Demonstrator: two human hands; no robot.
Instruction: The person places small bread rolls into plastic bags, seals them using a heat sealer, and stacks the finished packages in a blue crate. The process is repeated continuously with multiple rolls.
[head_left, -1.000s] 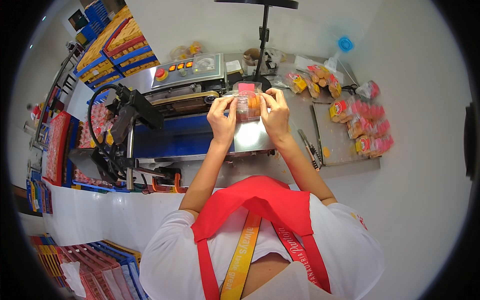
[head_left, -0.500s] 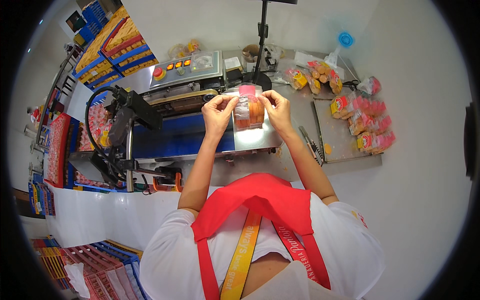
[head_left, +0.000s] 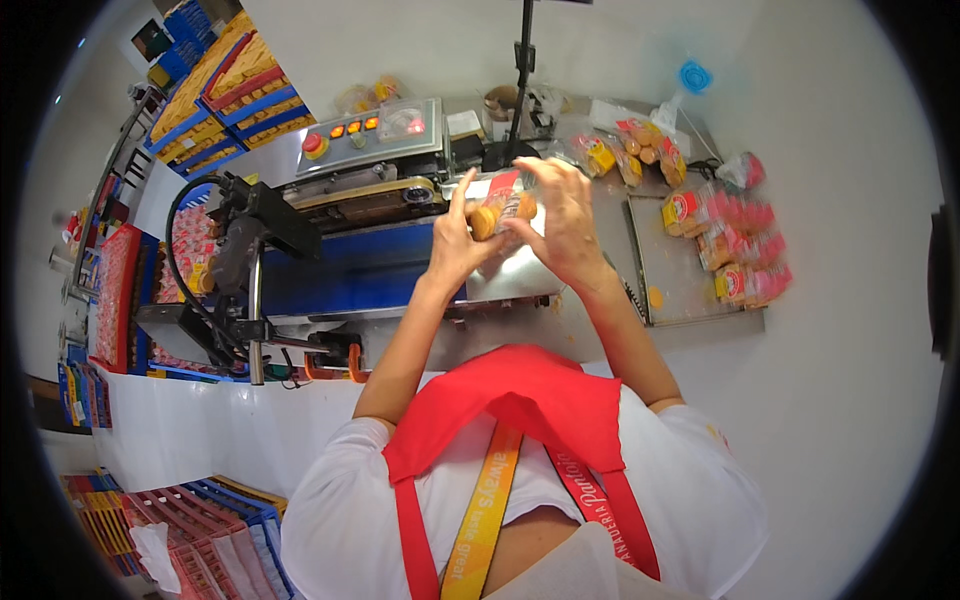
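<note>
A clear bag of round orange-brown cookies [head_left: 487,221] with a pink top is between my hands, over the bright metal plate [head_left: 508,283] at the right end of a blue conveyor belt [head_left: 365,268]. My left hand [head_left: 455,240] holds its left side, index finger pointing up and thumb underneath. From the right, my right hand [head_left: 568,225] curves round the bag, with the thumb on its lower part and the fingers at its upper end. The bag lies tilted, and part of it is hidden behind the fingers.
A control panel [head_left: 372,138] with a red button stands behind the belt. At left rises a black bracket [head_left: 285,222] with a cable. Several filled bags [head_left: 735,225] lie on and around a metal tray [head_left: 655,270] at right. Stacked crates [head_left: 250,85] fill the back left.
The bag has turned from upright to tilted, showing its cookie end. My fingers moved from pinching its upper edges to wrapping its sides. My right hand opened wider around it.
</note>
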